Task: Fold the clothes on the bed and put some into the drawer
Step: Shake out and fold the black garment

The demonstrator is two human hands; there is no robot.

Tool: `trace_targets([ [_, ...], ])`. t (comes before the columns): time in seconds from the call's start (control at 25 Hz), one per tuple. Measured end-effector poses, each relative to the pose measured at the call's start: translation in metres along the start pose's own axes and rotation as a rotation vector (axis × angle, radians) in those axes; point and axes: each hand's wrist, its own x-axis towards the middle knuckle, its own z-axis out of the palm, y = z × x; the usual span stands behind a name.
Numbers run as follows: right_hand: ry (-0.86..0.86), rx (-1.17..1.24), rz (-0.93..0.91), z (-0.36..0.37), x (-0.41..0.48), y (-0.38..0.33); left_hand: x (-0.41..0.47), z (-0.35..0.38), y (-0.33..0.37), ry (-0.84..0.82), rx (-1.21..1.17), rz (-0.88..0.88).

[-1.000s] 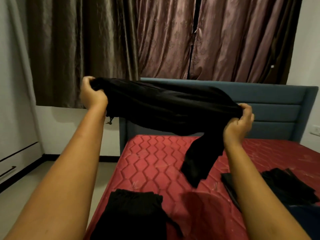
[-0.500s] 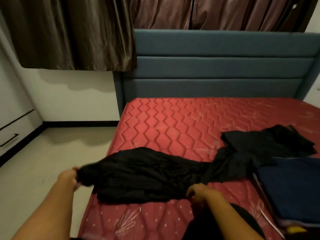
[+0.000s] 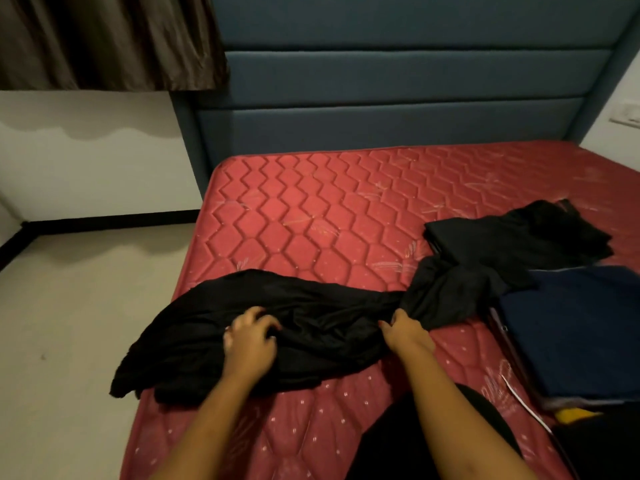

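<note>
Fingers (image 3: 259,315) of left hand (image 3: 247,341): curled down into black garment (image 3: 322,317); gripping a bunch of cloth; palm resting on top.
Fingers (image 3: 392,319) of right hand (image 3: 403,329): closed narrow round the garment's gathered waist; pinching it; thumb hidden, so depth of hold not determinable.
Black garment, position: spread across near left part of red mattress (image 3: 311,220); wide crumpled body under and between both sets of fingers; corner left of the left fingers hanging over the mattress edge; narrower tail running on beyond the right fingertips.
Tail end: meeting folded black clothes (image 3: 512,237) and navy pile (image 3: 581,330), both beyond and right of the right fingers; touching or overlapping, cannot tell which.
Handling, judged: soft, thin and limp; probably light; no stiffness to keep a shape once released; not fragile; creases readily, as the rumpled surface shows.
Where to take hold, judged: at hems or corners, outward of both present grips; mid-cloth bunching suited to dragging, not to a clean fold; flat palms better for smoothing between the fingers.
Risk, judged: pulling leftward likely to drag the tail across the folded piles and disturb them; overhanging corner liable to slide off the edge.
</note>
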Motion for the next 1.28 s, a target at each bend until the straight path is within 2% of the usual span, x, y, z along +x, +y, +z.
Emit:
trace_targets([
  [0.08, 0.032, 0.052, 0.074, -0.004, 0.007, 0.001, 0.008, 0.025, 0.039, -0.182, 0.128, 0.147],
  [0.16, 0.046, 0.084, 0.097, -0.001, 0.013, 0.0, 0.01, 0.049, 0.064, -0.418, 0.266, 0.222],
  [0.24, 0.051, 0.126, 0.099, -0.002, 0.02, -0.003, 0.006, 0.067, 0.079, -0.493, 0.304, 0.226],
  [0.4, 0.045, 0.39, 0.233, -0.012, 0.043, -0.005, 0.001, 0.089, 0.096, -0.469, 0.319, 0.26],
  [0.48, 0.087, 0.74, 0.299, -0.016, 0.054, -0.007, 0.002, 0.093, 0.107, -0.423, 0.303, 0.287],
  [0.56, 0.118, 1.183, 0.277, -0.024, 0.059, -0.009, 0.005, 0.095, 0.118, -0.319, 0.229, 0.26],
  [0.6, 0.089, 1.289, 0.26, -0.028, 0.062, -0.005, 0.006, 0.094, 0.122, -0.259, 0.179, 0.254],
  [0.68, 0.002, 1.242, 0.228, -0.036, 0.065, 0.01, 0.008, 0.089, 0.127, -0.135, 0.139, 0.308],
  [0.76, -0.105, 1.022, 0.184, -0.044, 0.061, 0.023, 0.004, 0.092, 0.122, -0.023, 0.133, 0.41],
  [0.8, -0.155, 1.02, 0.184, -0.047, 0.057, 0.023, -0.002, 0.096, 0.119, 0.027, 0.127, 0.467],
  [0.88, -0.175, 1.239, 0.14, -0.055, 0.051, 0.015, -0.014, 0.102, 0.116, 0.083, 0.105, 0.526],
  [1.0, -0.036, 1.766, -0.015, -0.064, 0.058, 0.009, -0.013, 0.105, 0.111, 0.065, 0.091, 0.485],
  [1.04, -0.043, 1.885, -0.04, -0.067, 0.06, 0.01, -0.01, 0.103, 0.11, 0.04, 0.11, 0.48],
  [1.16, -0.134, 2.001, -0.085, -0.074, 0.054, 0.014, -0.007, 0.101, 0.112, -0.085, 0.148, 0.471],
  [1.28, -0.076, 2.149, -0.228, -0.081, 0.056, 0.015, -0.004, 0.101, 0.121, -0.151, 0.162, 0.388],
])
